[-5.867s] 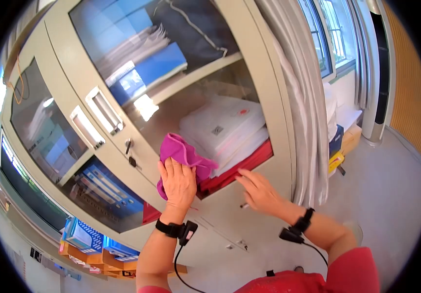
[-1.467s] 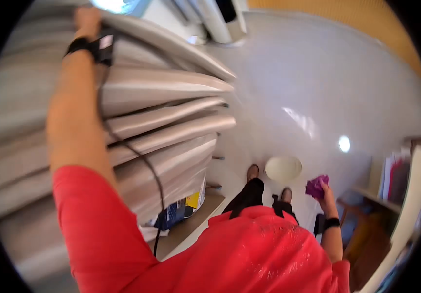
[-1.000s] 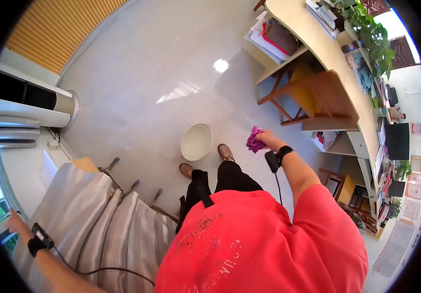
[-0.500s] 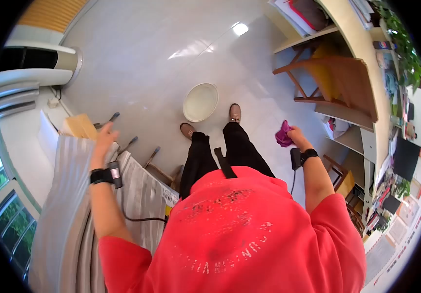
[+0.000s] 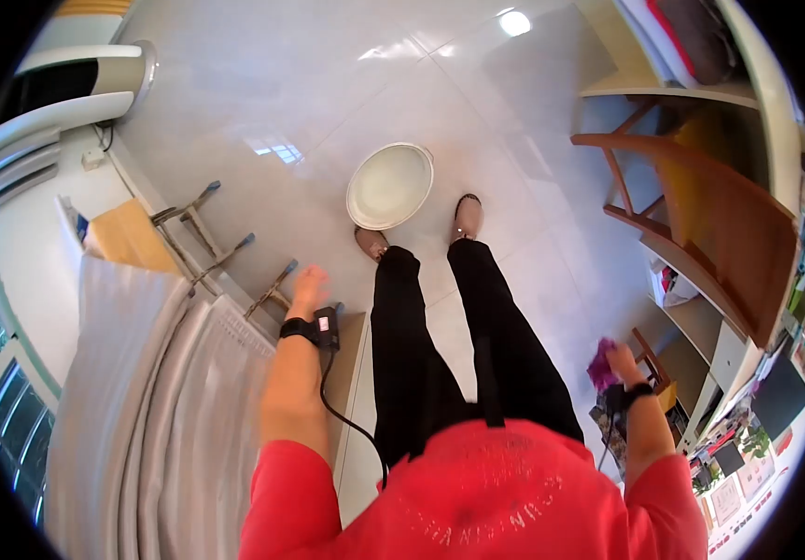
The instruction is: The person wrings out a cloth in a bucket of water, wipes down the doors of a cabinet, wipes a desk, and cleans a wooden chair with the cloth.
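Tiled floor (image 5: 491,103) supports a basin (image 5: 390,187); right hand (image 5: 623,363) grips purple cloth (image 5: 600,367), well apart from it; left hand (image 5: 308,286), released, hangs near curtain (image 5: 211,383).

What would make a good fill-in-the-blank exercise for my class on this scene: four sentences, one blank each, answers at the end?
1. The purple cloth is in the person's ____ hand.
2. The pale basin stands on the ____, in front of the shoes.
3. The striped curtain hangs on the person's ____ side.
4. Below the red shirt, the trousers are ____ in colour.

Missing words: right; floor; left; black.
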`<state>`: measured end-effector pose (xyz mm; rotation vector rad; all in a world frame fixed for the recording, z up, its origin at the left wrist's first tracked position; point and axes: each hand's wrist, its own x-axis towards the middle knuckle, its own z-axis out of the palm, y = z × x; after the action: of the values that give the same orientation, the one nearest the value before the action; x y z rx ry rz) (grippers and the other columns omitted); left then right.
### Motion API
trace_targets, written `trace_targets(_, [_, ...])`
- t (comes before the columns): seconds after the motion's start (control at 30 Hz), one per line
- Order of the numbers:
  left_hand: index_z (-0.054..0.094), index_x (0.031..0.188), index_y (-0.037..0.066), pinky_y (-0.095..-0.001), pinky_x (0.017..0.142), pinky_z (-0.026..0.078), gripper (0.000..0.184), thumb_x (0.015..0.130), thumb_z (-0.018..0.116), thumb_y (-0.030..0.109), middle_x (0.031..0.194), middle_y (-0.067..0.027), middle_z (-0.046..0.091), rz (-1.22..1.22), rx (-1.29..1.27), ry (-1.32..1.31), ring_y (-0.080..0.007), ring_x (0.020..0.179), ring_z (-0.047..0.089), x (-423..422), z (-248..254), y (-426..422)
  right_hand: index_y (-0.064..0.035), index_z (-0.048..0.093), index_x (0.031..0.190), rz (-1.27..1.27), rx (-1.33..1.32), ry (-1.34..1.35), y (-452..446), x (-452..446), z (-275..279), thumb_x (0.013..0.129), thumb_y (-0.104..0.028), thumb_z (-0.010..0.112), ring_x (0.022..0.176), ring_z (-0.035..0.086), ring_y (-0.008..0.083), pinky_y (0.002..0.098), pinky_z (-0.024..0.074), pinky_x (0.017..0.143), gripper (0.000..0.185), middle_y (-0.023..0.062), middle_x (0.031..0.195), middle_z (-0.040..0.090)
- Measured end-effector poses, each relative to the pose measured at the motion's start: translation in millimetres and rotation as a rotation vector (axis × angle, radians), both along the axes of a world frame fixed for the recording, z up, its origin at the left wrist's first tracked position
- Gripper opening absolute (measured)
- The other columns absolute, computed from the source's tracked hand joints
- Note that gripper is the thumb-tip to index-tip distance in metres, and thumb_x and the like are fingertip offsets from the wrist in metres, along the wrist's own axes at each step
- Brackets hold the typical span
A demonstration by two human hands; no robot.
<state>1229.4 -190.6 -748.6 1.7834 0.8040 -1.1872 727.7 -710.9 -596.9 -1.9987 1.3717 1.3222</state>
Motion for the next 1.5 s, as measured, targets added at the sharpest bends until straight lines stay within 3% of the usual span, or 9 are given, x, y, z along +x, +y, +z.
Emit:
trace_targets(0.17, [0.03,0.134,0.003,-0.0467,0.085,0.047,0.072,0.082,0.062,0.042,0.117,-0.0131,0.047,0.362,0.109,0.208,-0.0252,0.113,0.048,-33.3,-131.4,-48.3,-0.0009,0.063,0.096,-0.141,0.139,0.192,41.0,-52.2,28.5,0.072,-0.024,0.05,0.088,0.059,0.0431,0.047,0.0473,0.079,0.035,0.0276,0.09,0.062])
trace_targets(0.3, [0.007,0.145,0.016,-0.0526,0.104,0.024,0.096,0.078,0.052,0.067,0.151,-0.0115,0.005,0.45,-0.099,0.219,-0.0288,0.139,0.01,-43.4,-220.4,-66.4,0.0014,0.063,0.094,-0.351,0.127,0.285,56.0,-55.6,28.5,0.071,-0.02,0.051,0.077,0.063,0.0306,0.0391,0.0491,0.07,0.033,0.0214,0.08,0.064])
trace_targets(0.53, [0.024,0.141,0.02,-0.0552,0.107,0.004,0.081,0.081,0.045,0.068,0.147,0.0,0.027,0.961,-0.254,0.199,-0.0206,0.138,0.015,-51.2,-220.4,-112.7,-0.0017,0.062,0.083,-0.249,0.119,0.081,15.6,-123.2,-13.0,0.073,-0.019,0.048,0.068,0.058,0.0286,0.0399,0.0453,0.061,0.025,0.0211,0.077,0.059])
trace_targets(0.83, [0.03,0.138,0.007,-0.0484,0.102,0.034,0.071,0.09,0.033,0.06,0.141,-0.0132,0.035,0.909,-0.536,0.009,-0.0337,0.127,0.035,-30.5,-189.7,-131.8,0.0012,0.062,0.091,-0.697,-0.045,-0.089,16.1,-76.7,-43.2,0.076,-0.024,0.049,0.073,0.058,0.0218,0.0326,0.0466,0.067,0.032,0.0142,0.077,0.061])
trace_targets(1.0, [0.047,0.118,0.007,-0.0406,0.086,0.043,0.049,0.087,0.056,0.044,0.117,-0.0107,0.052,0.544,-0.212,0.054,-0.0226,0.109,0.051,-78.0,-312.0,-40.2,-0.0007,0.062,0.096,-0.967,-0.091,-0.028,40.5,-23.9,-30.5,0.08,-0.01,0.048,0.071,0.058,0.0149,0.0305,0.0488,0.063,0.023,0.0045,0.079,0.061])
trace_targets(1.07, [0.055,0.1,0.006,-0.0393,0.086,0.045,0.031,0.09,0.055,0.035,0.097,-0.0075,0.061,0.391,-0.004,0.237,-0.021,0.094,0.059,-76.6,-283.0,-53.5,-0.0008,0.062,0.095,-0.99,-0.004,-0.004,48.6,-20.7,-32.5,0.08,-0.01,0.05,0.071,0.059,0.0154,0.0304,0.0491,0.062,0.021,0.0046,0.079,0.061])
trace_targets(1.17, [0.056,0.08,0.008,-0.0385,0.082,0.044,0.014,0.086,0.061,0.02,0.077,-0.0026,0.06,1.056,-0.161,0.367,-0.0178,0.077,0.059,-87.5,-243.4,-96.5,-0.004,0.06,0.099,-0.925,0.075,0.026,60.4,-14.1,-41.0,0.082,-0.011,0.048,0.063,0.057,0.0136,0.029,0.0478,0.056,0.022,0.003,0.076,0.061])
trace_targets(1.27, [0.052,0.094,0.009,-0.0542,0.099,0.028,0.027,0.092,0.049,0.036,0.107,-0.0047,0.058,1.495,-0.585,0.322,-0.0292,0.113,0.051,-76.7,-195.7,-151.7,-0.0003,0.06,0.091,-0.825,0.049,0.004,62.8,-19.2,-50.0,0.078,-0.021,0.051,0.069,0.059,0.0186,0.0333,0.0482,0.062,0.026,0.0098,0.073,0.061])
trace_targets(1.5, [0.04,0.075,0.009,-0.0614,0.102,0.018,0.037,0.092,0.045,0.041,0.082,-0.0083,0.049,1.87,-0.793,0.149,-0.039,0.11,0.044,3.2,-149.8,-213.6,-0.0002,0.063,0.088,-0.681,-0.048,-0.151,54.6,-68.7,-60.2,0.077,-0.027,0.05,0.071,0.061,0.0292,0.0395,0.0482,0.065,0.032,0.0179,0.075,0.064])
